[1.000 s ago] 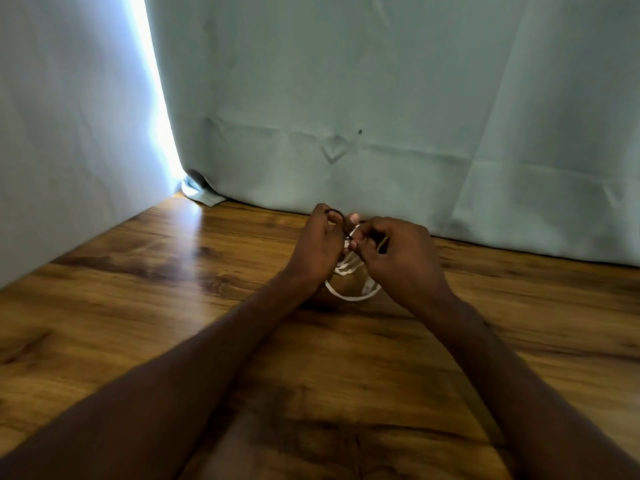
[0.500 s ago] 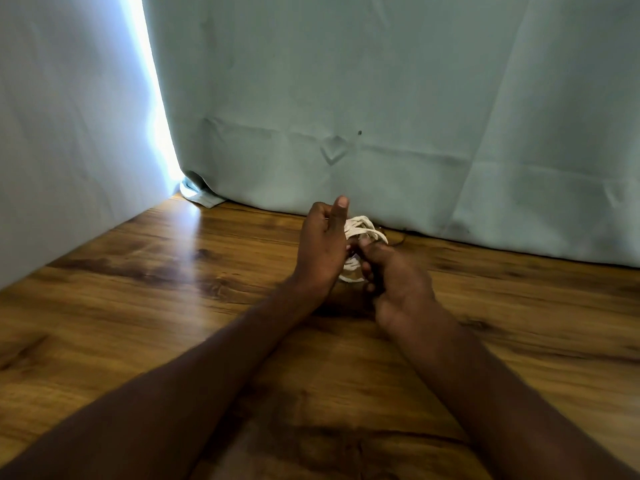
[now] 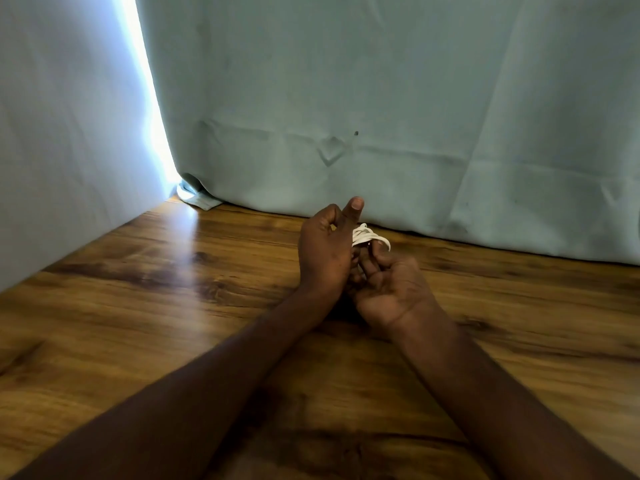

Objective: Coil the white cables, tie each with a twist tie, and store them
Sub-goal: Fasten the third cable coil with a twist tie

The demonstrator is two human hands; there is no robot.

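No brand, label or legible writing is visible on any item in view.

The white cable [image 3: 367,234], coiled into a small bundle, is held above the wooden table [image 3: 173,306], just in front of the pale green curtain [image 3: 381,98] that hangs along the table's far edge. The left hand [image 3: 325,252] is clenched around the near-left part of the coil, thumb raised and pointing up toward the curtain. The right hand [image 3: 388,289] sits just right of and below the left hand, palm turned upward, its fingers curled up onto the lower loops of the cable. Both hands touch each other at the coil. The twist tie cannot be made out; the hands hide most of the bundle.

Compared with the frame one second earlier: the coil then hung lower between the hands as an open loop, with a dark tie end visible at the left fingertips and the right hand's back facing up. The right hand has since rotated palm-up, the left thumb has lifted, and the coil now shows only above the fingers, nearer the curtain. A bright strip of light [image 3: 145,98] marks the curtain's left edge.
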